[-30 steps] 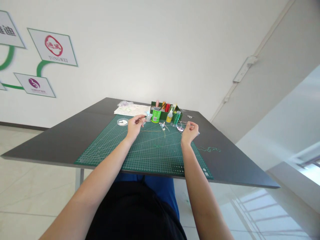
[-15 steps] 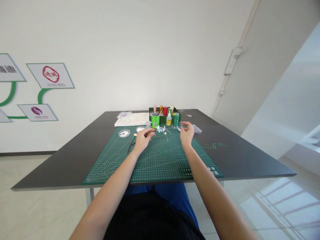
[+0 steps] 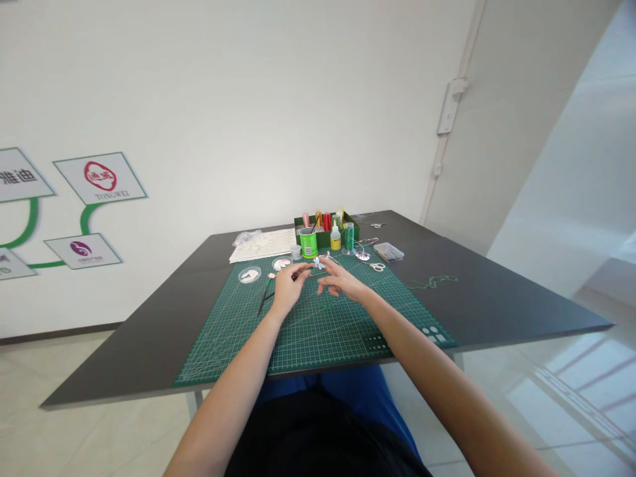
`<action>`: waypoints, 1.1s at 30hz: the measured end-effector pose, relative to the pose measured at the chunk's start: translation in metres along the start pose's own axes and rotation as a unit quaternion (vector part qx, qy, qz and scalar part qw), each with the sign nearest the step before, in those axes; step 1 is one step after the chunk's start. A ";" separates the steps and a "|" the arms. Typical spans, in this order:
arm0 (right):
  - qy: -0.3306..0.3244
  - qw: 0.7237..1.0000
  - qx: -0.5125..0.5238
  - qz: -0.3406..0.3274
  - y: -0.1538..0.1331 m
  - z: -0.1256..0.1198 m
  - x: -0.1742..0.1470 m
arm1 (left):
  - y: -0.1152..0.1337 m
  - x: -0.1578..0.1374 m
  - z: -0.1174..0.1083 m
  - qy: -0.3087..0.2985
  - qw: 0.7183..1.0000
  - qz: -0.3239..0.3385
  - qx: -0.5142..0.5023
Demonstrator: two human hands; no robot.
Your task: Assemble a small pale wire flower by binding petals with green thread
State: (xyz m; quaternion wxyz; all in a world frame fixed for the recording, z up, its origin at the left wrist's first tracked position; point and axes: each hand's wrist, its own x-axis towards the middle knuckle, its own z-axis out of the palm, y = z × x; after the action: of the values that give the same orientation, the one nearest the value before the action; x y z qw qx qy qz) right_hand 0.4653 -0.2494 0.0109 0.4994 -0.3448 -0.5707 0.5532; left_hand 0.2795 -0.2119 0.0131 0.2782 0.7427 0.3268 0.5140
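My left hand (image 3: 289, 286) is closed in a pinch over the cutting mat, its fingers on a small dark slim thing (image 3: 297, 275) whose kind is too small to make out. Just right of it, my right hand (image 3: 344, 283) is held with fingers spread, and I see nothing in them. A pale blue flower-like piece (image 3: 318, 264) shows just beyond the fingertips of both hands. The green cutting mat (image 3: 308, 331) lies under my hands. Left of my left hand are a thin dark tool (image 3: 262, 299) and a small pale blossom on a green stem (image 3: 271, 275).
Small white-filled dishes (image 3: 249, 274) lie at the mat's left. Behind stand a green can (image 3: 309, 244), a glue bottle (image 3: 335, 236), a green thread spool (image 3: 349, 236) and a box of spools (image 3: 354, 228). Scissors (image 3: 377, 267), a clear case (image 3: 389, 252) and green thread (image 3: 433, 282) lie right.
My right hand has moved left from the mat's far right to beside my left hand, its fingers now spread. Scissors and a round pale piece now show where it was. The view has tilted slightly.
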 end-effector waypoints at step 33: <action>0.026 0.990 -0.117 -0.069 0.008 -0.001 0.010 | -0.004 0.003 0.002 -0.001 0.999 -0.036 -0.040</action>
State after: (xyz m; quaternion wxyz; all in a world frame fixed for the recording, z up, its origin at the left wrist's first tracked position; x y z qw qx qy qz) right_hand 0.4628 -0.2385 0.0049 0.5069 -0.3750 -0.6410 0.4377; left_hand 0.2812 -0.2073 0.0110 0.3263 0.7196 0.3318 0.5154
